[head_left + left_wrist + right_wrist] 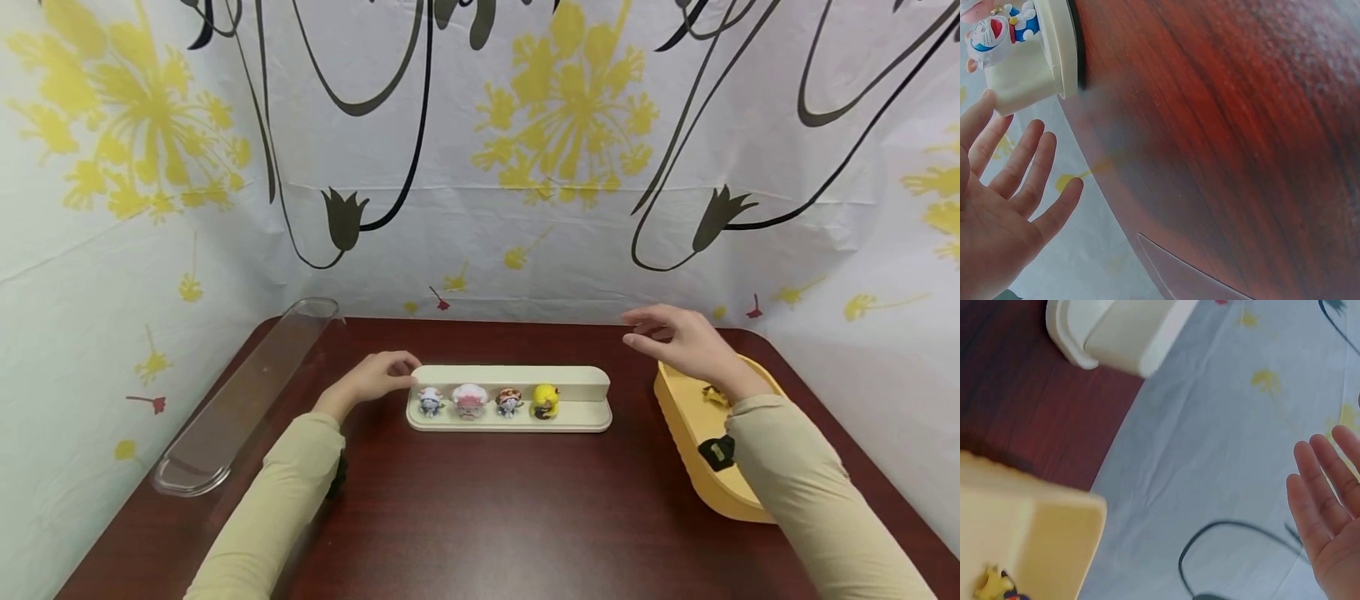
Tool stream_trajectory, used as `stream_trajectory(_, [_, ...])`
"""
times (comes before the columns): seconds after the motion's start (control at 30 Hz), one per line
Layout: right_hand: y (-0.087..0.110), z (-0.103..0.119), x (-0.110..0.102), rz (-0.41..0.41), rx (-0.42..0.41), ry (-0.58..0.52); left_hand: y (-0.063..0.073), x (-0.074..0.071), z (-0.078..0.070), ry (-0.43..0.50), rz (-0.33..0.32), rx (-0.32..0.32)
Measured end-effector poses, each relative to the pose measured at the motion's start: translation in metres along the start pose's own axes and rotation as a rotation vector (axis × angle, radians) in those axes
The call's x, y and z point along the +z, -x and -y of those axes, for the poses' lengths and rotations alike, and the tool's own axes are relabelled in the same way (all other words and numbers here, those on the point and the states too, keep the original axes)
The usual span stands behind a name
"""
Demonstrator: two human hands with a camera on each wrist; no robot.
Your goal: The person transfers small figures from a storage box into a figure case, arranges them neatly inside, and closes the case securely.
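Observation:
A cream display stand (495,421) with a raised back step lies on the table, and several small figurines stand in a row along its lower front ledge. From the left come a blue-and-white figurine (431,402), a pink-and-white one (469,402), another with a brown-and-white top (508,402), and a yellow-topped one (545,402). My left hand (375,377) has its fingertips right at the stand's left end, fingers loosely extended in the left wrist view. Held in the air over the far end of a yellow bin (686,442), my right hand (678,337) has relaxed fingers with nothing in them.
Inside the bin lie a small yellow figure (714,395) and a dark item (717,452) beside the right sleeve. A long clear plastic cover (247,400) rests along the table's left edge. Patterned white cloth (450,167) hangs behind and at both sides.

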State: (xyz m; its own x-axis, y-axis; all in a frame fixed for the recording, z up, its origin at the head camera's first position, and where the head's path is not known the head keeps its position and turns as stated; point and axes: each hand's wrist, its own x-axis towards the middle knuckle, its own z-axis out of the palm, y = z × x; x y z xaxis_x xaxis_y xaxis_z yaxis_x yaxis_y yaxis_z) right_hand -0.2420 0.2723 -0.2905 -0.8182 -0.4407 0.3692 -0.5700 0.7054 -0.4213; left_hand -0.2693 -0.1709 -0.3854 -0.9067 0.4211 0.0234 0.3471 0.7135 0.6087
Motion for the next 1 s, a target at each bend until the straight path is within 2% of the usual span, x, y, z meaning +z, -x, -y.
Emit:
stream_trajectory(0.2, [0.010, -0.012, -0.018, -0.069, 0.170, -0.021, 0.000, 0.000, 0.000, 0.000, -0.002, 0.000])
stream_trajectory(0.53, [0.033, -0.048, -0.026, -0.202, 0.281, -0.120, 0.000, 0.002, 0.000, 0.011, -0.001, -0.016])
stream_trajectory(0.87, [0.054, -0.081, -0.023, -0.271, 0.386, -0.176, -0.001, 0.002, 0.000, 0.009, -0.006, -0.037])
stream_trajectory(1.0, [0.063, -0.091, -0.022, -0.267, 0.431, -0.184, -0.001, 0.001, -0.001, 0.016, -0.006, -0.040])
